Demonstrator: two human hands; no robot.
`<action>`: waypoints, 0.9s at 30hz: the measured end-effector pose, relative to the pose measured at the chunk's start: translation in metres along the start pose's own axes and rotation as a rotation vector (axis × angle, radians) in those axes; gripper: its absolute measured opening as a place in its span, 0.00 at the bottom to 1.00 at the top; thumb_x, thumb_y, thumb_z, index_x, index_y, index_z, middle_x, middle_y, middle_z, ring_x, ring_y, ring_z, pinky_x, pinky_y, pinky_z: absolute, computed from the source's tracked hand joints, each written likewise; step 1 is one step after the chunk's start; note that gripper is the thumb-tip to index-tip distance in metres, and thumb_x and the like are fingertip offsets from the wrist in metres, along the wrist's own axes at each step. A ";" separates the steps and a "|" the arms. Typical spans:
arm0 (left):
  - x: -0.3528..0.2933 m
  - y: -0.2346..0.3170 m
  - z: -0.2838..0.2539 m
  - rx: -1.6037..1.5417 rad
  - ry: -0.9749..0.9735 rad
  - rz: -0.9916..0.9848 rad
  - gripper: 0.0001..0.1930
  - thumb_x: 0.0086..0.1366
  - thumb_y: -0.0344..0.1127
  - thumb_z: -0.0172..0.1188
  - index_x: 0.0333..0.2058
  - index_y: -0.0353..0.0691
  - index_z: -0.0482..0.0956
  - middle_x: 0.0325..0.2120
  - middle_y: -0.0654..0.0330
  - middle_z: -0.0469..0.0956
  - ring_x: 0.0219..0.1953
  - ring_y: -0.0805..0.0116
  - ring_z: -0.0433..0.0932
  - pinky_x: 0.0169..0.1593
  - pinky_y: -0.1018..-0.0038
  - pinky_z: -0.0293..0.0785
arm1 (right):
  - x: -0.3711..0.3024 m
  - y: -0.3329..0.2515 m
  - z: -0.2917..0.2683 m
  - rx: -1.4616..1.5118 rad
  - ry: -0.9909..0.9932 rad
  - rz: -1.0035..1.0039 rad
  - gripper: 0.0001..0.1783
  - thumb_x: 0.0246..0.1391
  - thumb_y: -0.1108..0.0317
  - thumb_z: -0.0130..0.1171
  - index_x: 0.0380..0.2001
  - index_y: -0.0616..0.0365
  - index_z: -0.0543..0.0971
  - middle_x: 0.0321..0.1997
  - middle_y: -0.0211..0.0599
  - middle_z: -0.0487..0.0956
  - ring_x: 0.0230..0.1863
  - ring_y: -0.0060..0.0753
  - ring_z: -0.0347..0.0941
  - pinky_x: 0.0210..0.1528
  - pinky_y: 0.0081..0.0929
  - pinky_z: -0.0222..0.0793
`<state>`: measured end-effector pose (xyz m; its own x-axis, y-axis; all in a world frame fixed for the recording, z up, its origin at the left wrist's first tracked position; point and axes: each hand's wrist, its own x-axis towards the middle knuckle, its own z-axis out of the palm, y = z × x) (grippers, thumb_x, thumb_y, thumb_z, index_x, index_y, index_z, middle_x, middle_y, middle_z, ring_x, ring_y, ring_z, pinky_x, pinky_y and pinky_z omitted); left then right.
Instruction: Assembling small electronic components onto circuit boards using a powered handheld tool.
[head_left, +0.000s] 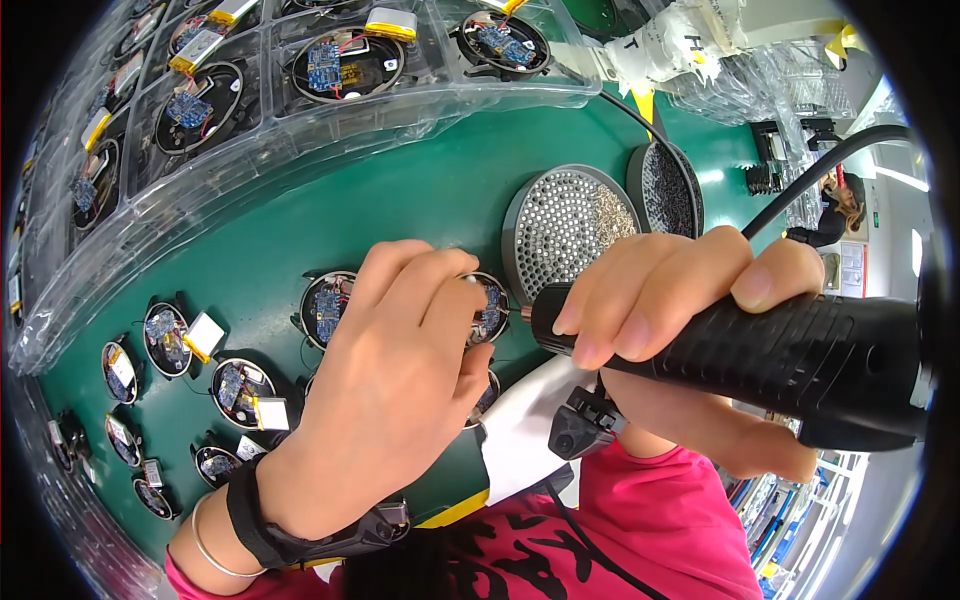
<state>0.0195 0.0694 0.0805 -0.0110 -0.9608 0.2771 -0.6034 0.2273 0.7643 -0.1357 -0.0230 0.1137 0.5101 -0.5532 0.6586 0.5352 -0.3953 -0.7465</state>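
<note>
Round black housing (491,318) with a blue circuit board inside sits above the green tabletop (440,175), partly covered by our bare left hand (392,345). That hand's fingers bend over its left side with the thumb just below; their pads are hidden, so we cannot tell whether they are clamped on it. Our right hand (690,300) is wrapped firmly around a thick black ribbed electric screwdriver (790,350), whose bit points leftward at the housing's right edge; we cannot tell if they touch. Just beyond lies a round grey perforated dish (550,225) with small silvery screws (613,215). Similar open housings (240,392) lie to our left, near a clear plastic compartment tray (240,165).
</note>
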 end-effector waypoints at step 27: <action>0.043 -0.001 -0.006 0.367 -0.247 0.179 0.05 0.48 0.26 0.59 0.22 0.35 0.71 0.23 0.55 0.70 0.30 0.56 0.74 0.32 0.64 0.72 | -0.002 0.007 -0.007 0.032 0.020 -0.028 0.46 0.45 0.28 0.60 0.47 0.59 0.60 0.28 0.43 0.73 0.19 0.38 0.74 0.24 0.34 0.75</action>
<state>0.0249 0.0292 0.0953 -0.3031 -0.9306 0.2050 -0.8162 0.3646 0.4482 -0.1378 -0.0297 0.1065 0.4810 -0.5571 0.6769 0.5707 -0.3871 -0.7242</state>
